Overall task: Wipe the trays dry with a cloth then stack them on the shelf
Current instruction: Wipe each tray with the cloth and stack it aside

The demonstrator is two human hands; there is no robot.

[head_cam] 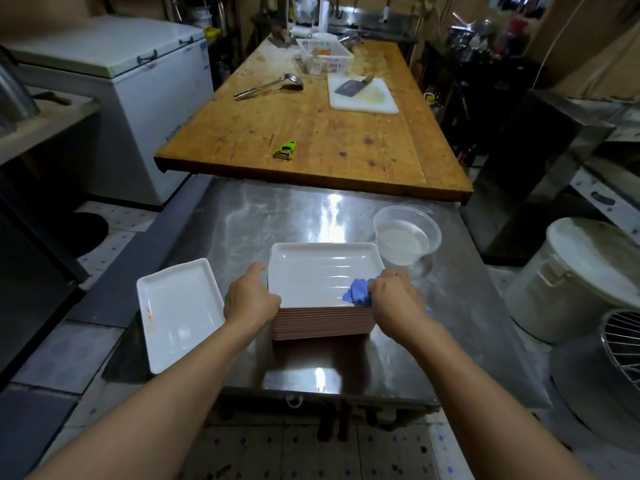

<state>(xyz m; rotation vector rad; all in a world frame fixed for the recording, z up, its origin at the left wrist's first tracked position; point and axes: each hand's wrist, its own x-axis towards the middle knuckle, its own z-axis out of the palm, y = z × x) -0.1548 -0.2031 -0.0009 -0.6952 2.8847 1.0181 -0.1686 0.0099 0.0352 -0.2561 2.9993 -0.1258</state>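
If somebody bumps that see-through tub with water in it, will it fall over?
Probably not easily. The clear tub looks wide and squat, and the water inside should weigh it down. Its thin plastic walls would likely flex if squeezed, so liquid could slosh over the rim. On the shiny steel table it would more likely slide than tip.

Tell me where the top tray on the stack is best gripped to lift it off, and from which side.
Probably by its raised left rim, from the left: the top tray sits flush on the stack, so only the flared lip overhangs. The left hand already grips there; the right hand holds the blue cloth on the right.
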